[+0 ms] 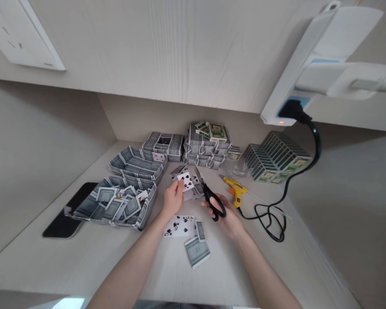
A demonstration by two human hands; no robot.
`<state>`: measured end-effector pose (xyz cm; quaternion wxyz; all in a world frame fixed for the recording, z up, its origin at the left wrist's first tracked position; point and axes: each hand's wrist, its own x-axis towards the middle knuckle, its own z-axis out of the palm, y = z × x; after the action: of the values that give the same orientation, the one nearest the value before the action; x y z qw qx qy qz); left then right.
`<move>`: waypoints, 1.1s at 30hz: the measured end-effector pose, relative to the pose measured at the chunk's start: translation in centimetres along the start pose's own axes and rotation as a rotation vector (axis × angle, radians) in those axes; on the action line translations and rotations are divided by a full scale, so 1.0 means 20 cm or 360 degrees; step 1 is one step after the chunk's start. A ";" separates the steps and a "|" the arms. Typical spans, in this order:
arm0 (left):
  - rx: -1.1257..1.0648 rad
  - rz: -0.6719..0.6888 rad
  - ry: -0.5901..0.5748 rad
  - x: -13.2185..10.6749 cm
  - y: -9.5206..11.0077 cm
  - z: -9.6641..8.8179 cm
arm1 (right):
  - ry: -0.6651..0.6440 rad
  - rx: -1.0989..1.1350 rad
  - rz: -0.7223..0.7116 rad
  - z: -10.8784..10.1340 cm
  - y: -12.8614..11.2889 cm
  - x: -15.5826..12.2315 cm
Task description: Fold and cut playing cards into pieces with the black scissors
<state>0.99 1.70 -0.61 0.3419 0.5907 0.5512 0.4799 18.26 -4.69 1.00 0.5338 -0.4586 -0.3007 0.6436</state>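
Observation:
Between thumb and fingers, my left hand (173, 197) pinches a spade playing card (187, 182), face up. My right hand (227, 214) grips black-handled scissors (209, 195) by the finger loops; their blades point up and away, just right of the card. I cannot tell whether the blades touch it. Below my hands lie joined face-up spade cards (179, 226), with a small card piece (200, 230) beside them. A squarish grey-patterned piece (197, 252) lies nearest me. More loose cards (197, 191) sit behind the held card.
At left, an open box made of cards (141, 221) holds loose cards and overlaps a black phone-like slab (61, 223). Card-built boxes (206, 148) stand at the back. A yellow glue gun (238, 191), its black cord (287, 184) and stacked card packs (276, 156) are at right.

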 end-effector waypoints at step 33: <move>-0.0202 -0.0264 0.0361 0.03 -0.01 0.00 | -0.0933 -0.0082 0.0202 0.06 0.11 -0.11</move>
<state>0.88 2.29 -0.79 0.3526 0.4622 0.6018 0.5476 16.16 -7.21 0.09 0.3712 -0.2846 -0.4291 0.7727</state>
